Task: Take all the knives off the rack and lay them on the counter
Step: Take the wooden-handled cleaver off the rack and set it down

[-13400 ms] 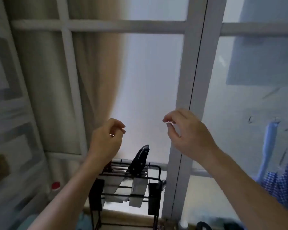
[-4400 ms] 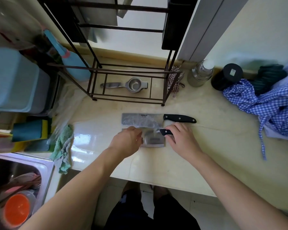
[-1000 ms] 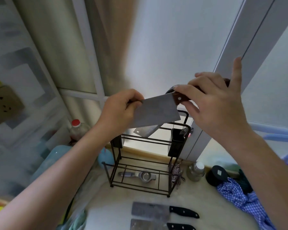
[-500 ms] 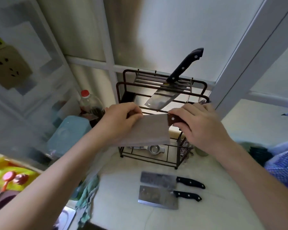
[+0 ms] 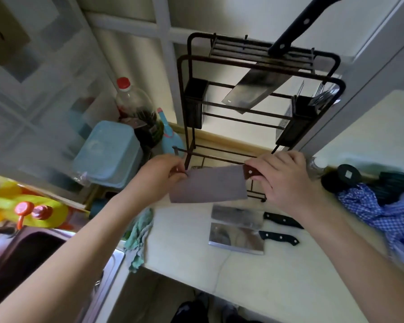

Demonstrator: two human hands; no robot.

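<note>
Knives are partly moved already: two shiny steel cleavers with black handles, one point(image 5: 237, 213) just behind the other point(image 5: 236, 238), lie flat on the pale cream counter point(image 5: 278, 276) in front of the tall dark metal wire rack point(image 5: 259, 64). A third one, the grey flat cleaver with a brown wooden handle point(image 5: 210, 187), is in the air just in front of the rack's bottom shelf and above the counter. The left hand point(image 5: 160, 177) pinches the far end of its blade, and the right hand point(image 5: 282, 176) is closed around the brown handle. One more, the big steel cleaver with a long black handle point(image 5: 257, 89), hangs tilted in the top of the rack, so I think two jobs are left: put this one down, then fetch that last one. Some thin metal things poke out of the rack's right-side cup, maybe forks, but they are too blurry to tell. Half a second ago the brown-handled cleaver was higher up, in front of the rack's middle bars; now it is lower and closer to the two lying on the counter.
</note>
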